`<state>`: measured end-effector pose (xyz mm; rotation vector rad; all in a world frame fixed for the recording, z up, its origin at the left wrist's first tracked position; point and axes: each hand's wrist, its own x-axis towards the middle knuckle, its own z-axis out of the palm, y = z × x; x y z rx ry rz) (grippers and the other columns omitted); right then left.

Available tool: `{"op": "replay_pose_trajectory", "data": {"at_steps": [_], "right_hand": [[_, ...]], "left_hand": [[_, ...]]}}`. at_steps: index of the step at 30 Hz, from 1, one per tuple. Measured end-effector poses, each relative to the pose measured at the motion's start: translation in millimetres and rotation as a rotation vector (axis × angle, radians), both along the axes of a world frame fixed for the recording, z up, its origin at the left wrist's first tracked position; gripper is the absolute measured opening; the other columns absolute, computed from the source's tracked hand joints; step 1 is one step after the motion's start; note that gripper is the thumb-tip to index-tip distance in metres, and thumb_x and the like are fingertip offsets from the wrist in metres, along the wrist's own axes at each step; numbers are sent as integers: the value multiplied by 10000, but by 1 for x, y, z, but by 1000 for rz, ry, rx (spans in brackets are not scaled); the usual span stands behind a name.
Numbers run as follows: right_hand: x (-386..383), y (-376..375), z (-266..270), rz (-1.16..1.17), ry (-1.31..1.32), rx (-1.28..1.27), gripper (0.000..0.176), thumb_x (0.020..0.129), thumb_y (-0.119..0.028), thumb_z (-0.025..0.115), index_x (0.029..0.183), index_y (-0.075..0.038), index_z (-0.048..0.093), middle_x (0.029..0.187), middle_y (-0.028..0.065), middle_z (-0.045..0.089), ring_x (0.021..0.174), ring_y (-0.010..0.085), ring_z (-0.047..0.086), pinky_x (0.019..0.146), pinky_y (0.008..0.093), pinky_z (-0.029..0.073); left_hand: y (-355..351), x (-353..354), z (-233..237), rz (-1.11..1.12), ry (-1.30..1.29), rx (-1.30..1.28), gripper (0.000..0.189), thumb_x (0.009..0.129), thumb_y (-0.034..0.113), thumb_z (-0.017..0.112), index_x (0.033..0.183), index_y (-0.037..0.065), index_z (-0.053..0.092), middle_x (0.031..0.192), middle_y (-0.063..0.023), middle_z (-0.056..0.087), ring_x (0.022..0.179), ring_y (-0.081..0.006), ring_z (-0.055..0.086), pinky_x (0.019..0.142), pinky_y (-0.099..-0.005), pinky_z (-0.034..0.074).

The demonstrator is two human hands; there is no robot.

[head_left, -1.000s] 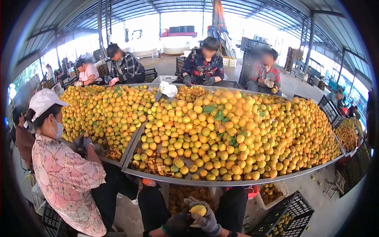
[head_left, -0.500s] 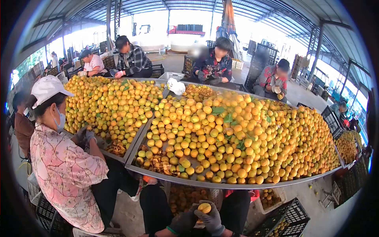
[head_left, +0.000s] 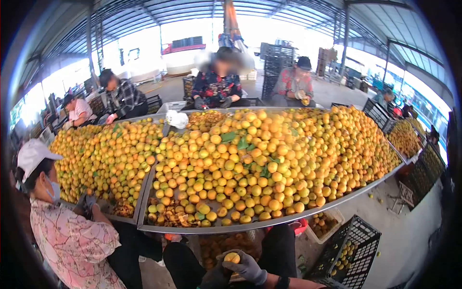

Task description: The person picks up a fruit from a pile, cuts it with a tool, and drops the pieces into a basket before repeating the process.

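Note:
A yellow-orange fruit point(head_left: 232, 257), round like an apricot, shows a dark line across it and sits between my gloved hands above my lap. My right hand point(head_left: 248, 270), in a grey glove, curls around its right side. Closed against the fruit's left side is my left hand point(head_left: 216, 276) in a darker glove; its lower fingers are hidden. In front of my knees, a metal-rimmed table point(head_left: 269, 223) carries a large heap of the same fruit point(head_left: 279, 168). Brown-orange scraps point(head_left: 180, 216) lie near its front left corner.
Below the table stands a crate of scraps point(head_left: 226, 245). To the right are a black crate point(head_left: 353, 250) with some fruit and a white crate point(head_left: 332, 224). A co-worker in a pink shirt point(head_left: 72, 241) sits close at left; several people sit across the table.
My view has turned right, so the table and people appear shifted left. The fruit stays between my hands, which now sit slightly lower and further left in view.

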<state>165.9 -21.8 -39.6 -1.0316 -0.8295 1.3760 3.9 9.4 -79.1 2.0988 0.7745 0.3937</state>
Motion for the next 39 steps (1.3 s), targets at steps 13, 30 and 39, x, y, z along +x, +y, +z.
{"op": "replay_pose_trajectory", "data": {"at_steps": [13, 30, 39], "right_hand": [[29, -7, -23, 130, -203, 208, 535, 844, -150, 724, 1305, -26, 483, 1242, 77, 547, 1101, 187, 543, 949, 317, 453], [24, -15, -11, 33, -339, -23, 541, 796, -224, 774, 1229, -52, 498, 1082, 67, 617, 971, 150, 596, 838, 284, 505], [31, -22, -3, 61, -250, 85, 462, 825, -224, 745, 1190, -38, 531, 1062, 52, 627, 958, 141, 601, 885, 283, 480]], "left_hand": [[0, 22, 40, 283, 25, -162, 506, 898, 274, 576, 1321, 37, 431, 930, -247, 637, 915, -426, 617, 726, -480, 495], [-8, 17, 38, 215, 278, -52, 421, 907, 284, 521, 1258, 53, 493, 784, -216, 654, 725, -398, 647, 611, -495, 510], [-11, 23, 49, 123, 175, -161, 402, 897, 278, 535, 1220, 41, 506, 902, -219, 661, 812, -409, 644, 696, -510, 503]]}}
